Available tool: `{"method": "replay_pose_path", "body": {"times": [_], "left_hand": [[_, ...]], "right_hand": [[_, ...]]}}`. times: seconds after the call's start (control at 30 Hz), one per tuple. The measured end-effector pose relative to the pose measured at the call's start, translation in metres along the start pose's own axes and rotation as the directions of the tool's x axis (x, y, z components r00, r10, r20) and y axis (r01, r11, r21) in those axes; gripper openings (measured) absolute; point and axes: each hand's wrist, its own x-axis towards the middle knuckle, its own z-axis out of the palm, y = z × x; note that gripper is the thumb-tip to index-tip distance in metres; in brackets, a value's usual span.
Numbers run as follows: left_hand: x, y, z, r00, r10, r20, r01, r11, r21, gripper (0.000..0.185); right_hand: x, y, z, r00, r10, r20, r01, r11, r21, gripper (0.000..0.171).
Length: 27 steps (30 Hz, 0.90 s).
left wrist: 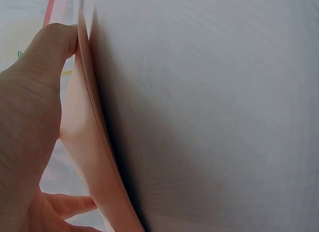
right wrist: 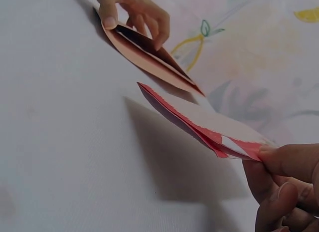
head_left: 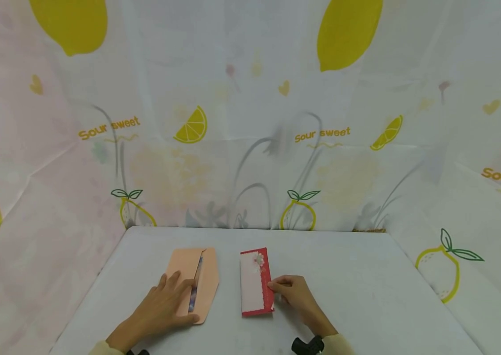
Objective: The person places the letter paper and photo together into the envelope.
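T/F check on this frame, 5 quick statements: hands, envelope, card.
1. The left hand holds the peach envelope at its open mouth. True.
2. The right hand pinches the red card by one edge. True.
3. The card is already inside the envelope. False: it lies beside the envelope, apart from it, on the table.
4. The card lies flat on the table. False: the right wrist view shows its pinched edge lifted, so it is tilted.
5. The envelope flap is folded shut. False: the flap is open and the mouth gapes.
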Motion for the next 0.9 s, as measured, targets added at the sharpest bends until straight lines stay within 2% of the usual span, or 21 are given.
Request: {"method": "replay_pose_path", "body": {"times": [0.4, 0.9], "left_hand": [[0.000, 0.000, 0.001, 0.998, -0.039, 0.039, 0.039, 0.999, 0.003, 0.087], [0.000, 0.002, -0.002, 0.997, -0.047, 0.055, 0.047, 0.999, -0.002, 0.084]], "right_hand": [[0.004, -0.011, 0.026, 0.999, -0.033, 0.019, 0.033, 0.999, 0.015, 0.031], [0.011, -0.018, 0.059, 0.998, -0.057, 0.033, 0.054, 0.996, 0.065, 0.027]]}}
